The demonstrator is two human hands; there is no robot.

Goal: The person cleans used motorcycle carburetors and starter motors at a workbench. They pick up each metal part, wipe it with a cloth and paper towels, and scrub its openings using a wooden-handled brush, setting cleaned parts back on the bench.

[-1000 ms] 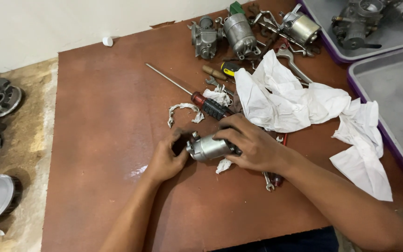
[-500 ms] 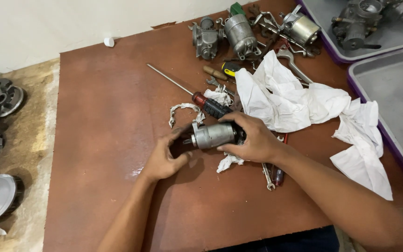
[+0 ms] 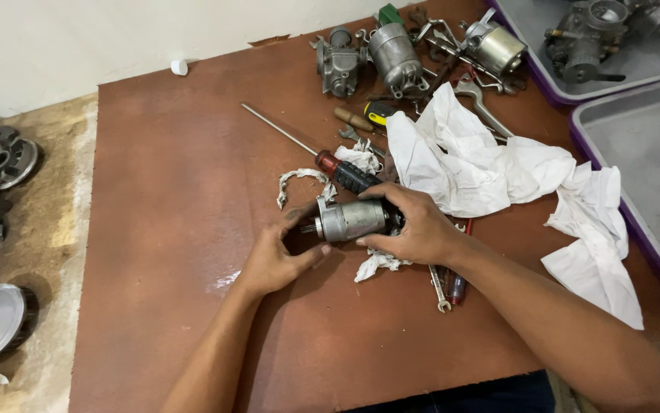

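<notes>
I'm holding the motor (image 3: 351,219) low over the middle of the counter (image 3: 177,176), a small grey metal cylinder, and it's lying on its side. Its long axis is running left to right across my view, nearly level; the flanged end with the short shaft is pointing left toward my left hand (image 3: 275,258), the dark rear end is tucked into my right hand (image 3: 414,226). I can't tell whether it's resting on the board or hanging just above it.

My right hand is wrapping the rear half, fingers over the top and thumb underneath, gripping firmly. My left hand is sitting open and curled just beside the shaft end, fingertips reaching toward the flange, thumb lying along the board below it; it's clasping nothing that I can see.

My read: I'm in the middle of working at the nose end, steadying the body with the right while the left is going for the shaft. The next move is calling for a steady right grip, so the body isn't rolling, and a fine pinch from the left.

Just behind the motor a screwdriver (image 3: 322,157) is lying diagonally, red and black handle nearest my right hand. A scrap of rag (image 3: 376,264) is sitting under my right wrist, and a big white cloth (image 3: 490,164) is spreading out to the right. Further back, carburettor parts (image 3: 395,53) are crowding the far edge.
</notes>
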